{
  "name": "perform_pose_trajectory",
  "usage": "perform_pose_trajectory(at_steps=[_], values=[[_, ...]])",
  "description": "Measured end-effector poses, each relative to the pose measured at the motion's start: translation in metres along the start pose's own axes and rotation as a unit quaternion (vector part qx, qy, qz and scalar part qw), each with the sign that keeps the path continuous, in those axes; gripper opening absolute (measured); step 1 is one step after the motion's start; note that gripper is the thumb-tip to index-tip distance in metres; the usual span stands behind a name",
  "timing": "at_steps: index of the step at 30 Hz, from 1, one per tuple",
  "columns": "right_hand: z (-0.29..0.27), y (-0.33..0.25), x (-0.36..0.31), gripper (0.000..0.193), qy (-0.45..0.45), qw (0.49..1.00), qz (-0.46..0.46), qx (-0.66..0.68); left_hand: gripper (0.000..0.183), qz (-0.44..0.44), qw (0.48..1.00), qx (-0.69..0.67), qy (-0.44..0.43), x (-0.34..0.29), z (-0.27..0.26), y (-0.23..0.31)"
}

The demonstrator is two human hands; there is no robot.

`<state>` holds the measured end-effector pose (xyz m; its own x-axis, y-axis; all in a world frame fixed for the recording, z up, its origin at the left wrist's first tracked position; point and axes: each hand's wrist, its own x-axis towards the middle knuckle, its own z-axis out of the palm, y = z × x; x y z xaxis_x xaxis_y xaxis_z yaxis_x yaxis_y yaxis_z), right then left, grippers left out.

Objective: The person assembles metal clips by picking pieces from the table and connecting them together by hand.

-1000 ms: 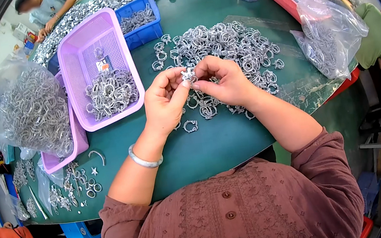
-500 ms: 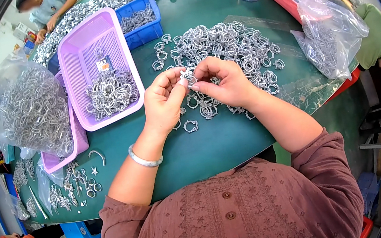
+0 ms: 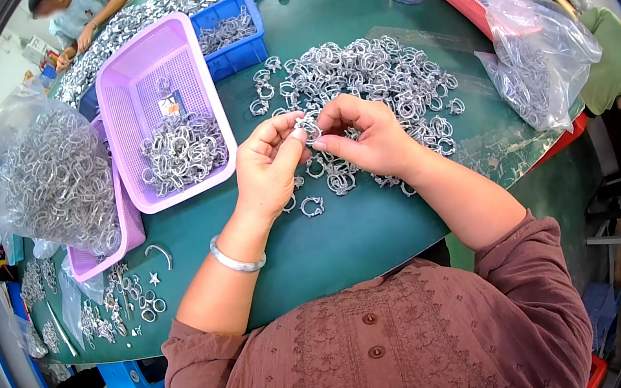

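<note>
Head view: left hand (image 3: pixel 266 170) and right hand (image 3: pixel 363 139) each grip one metal clamp (image 3: pixel 308 124) above the pile (image 3: pixel 374 78)

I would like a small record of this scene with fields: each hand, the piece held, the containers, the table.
left hand: pinches a small silver metal ring clip with the fingertips
right hand: pinches the same clip from the other side
small silver metal ring clip: held above the table, between both hands
loose pile of silver clips: behind the hands
lilac plastic basket: partly filled with clips, to the left
blue plastic bin: behind the basket
round green table: bears everything
</note>
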<state>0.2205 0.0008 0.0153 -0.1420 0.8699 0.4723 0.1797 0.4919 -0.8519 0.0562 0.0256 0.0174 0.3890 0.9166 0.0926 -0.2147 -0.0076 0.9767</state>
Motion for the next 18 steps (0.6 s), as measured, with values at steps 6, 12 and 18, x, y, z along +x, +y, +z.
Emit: perform_pose_trajectory(at_steps=[6, 12, 18], values=[[-0.008, 0.0, 0.006, 0.011, 0.036, 0.998, -0.018, -0.047, 0.02, 0.027, 0.999, 0.018, 0.021, 0.003, -0.005, -0.003], [-0.027, 0.008, 0.014, 0.008, 0.052, 0.982, 0.021, -0.178, 0.019, 0.032, 0.995, -0.014, 0.09, 0.008, -0.012, -0.005], [-0.009, 0.012, 0.018, 0.017, -0.072, 0.899, -0.063, -0.427, 0.021, 0.019, 0.993, -0.067, 0.094, 0.011, -0.013, -0.008]])
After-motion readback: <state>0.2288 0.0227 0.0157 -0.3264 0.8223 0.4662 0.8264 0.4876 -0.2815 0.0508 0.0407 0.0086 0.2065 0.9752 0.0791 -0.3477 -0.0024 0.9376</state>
